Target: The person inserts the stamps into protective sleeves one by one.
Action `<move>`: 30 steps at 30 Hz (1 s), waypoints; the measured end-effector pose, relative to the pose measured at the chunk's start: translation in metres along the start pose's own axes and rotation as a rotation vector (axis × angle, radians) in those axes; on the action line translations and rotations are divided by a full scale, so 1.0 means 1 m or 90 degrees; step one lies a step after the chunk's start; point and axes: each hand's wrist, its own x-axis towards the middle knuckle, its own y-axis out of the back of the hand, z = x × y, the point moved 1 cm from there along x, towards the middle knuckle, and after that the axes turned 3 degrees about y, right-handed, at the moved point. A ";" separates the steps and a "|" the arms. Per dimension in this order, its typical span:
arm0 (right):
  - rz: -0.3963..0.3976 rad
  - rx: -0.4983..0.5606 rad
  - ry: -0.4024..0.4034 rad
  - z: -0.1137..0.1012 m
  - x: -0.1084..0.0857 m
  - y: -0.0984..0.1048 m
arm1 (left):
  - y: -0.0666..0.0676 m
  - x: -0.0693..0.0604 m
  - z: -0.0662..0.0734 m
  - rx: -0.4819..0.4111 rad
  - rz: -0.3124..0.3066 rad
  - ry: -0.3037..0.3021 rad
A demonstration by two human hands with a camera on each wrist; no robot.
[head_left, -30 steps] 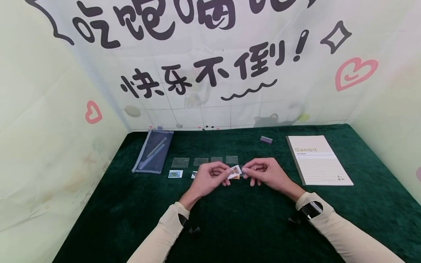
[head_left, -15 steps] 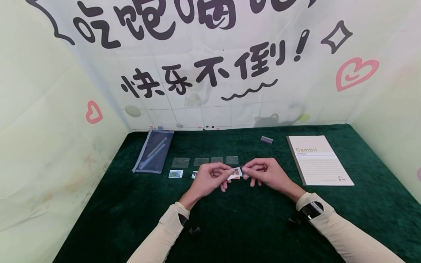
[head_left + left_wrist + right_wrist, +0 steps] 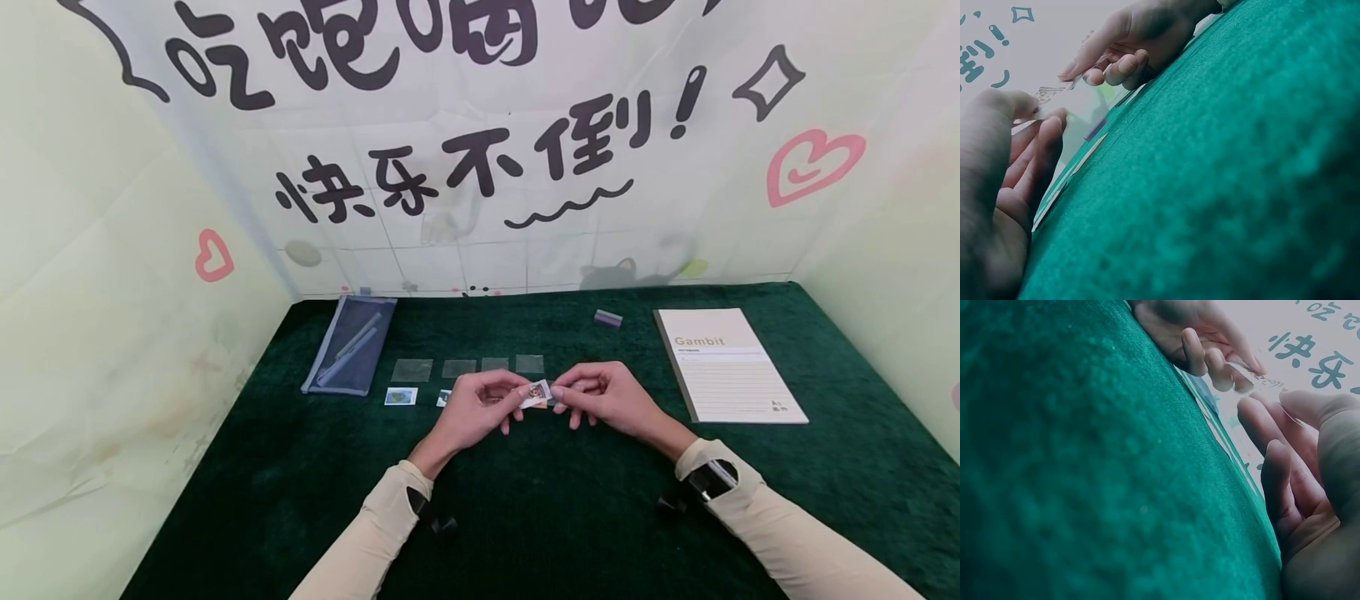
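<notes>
Nearest, the left hand (image 3: 476,408), thumb and fingers drawn to a pinch on the left end of a small card (image 3: 537,392); facing it, the right hand (image 3: 615,400), thumb and forefinger pinched together at the card's right edge, apparently on a clear film (image 3: 552,384), too small to make out fully. Best, by all appearances, to hold the card by its margin, lightly, so as not to bow or crease what looks like thin stock. Brace one hand and move only the other; bring edge to edge square before any push, and on a snag ease back rather than force. Mind fingertips over the print. As for looks: white-bordered, rectangular, tilted with the right end higher, a little dark-brown picture in the middle, not readable at this size; raised off the green-covered counter (image 3: 525,517), between both hands. Partly hidden behind it in the head view, an orange card (image 3: 540,406). Off to the left, a blue-pictured card (image 3: 401,396), flat. Beyond, a row of four clear pieces (image 3: 412,370), then a pencil case (image 3: 348,346) at far left, a notebook (image 3: 731,365) at right, and, farthest back, a purple block (image 3: 607,318).
</notes>
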 end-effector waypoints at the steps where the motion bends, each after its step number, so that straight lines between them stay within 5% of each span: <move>1: 0.000 -0.001 -0.001 0.000 0.000 0.000 | 0.000 0.000 0.000 -0.002 -0.004 0.000; 30: 0.020 -0.008 -0.005 0.001 0.000 -0.001 | 0.000 0.000 -0.003 -0.009 -0.005 0.031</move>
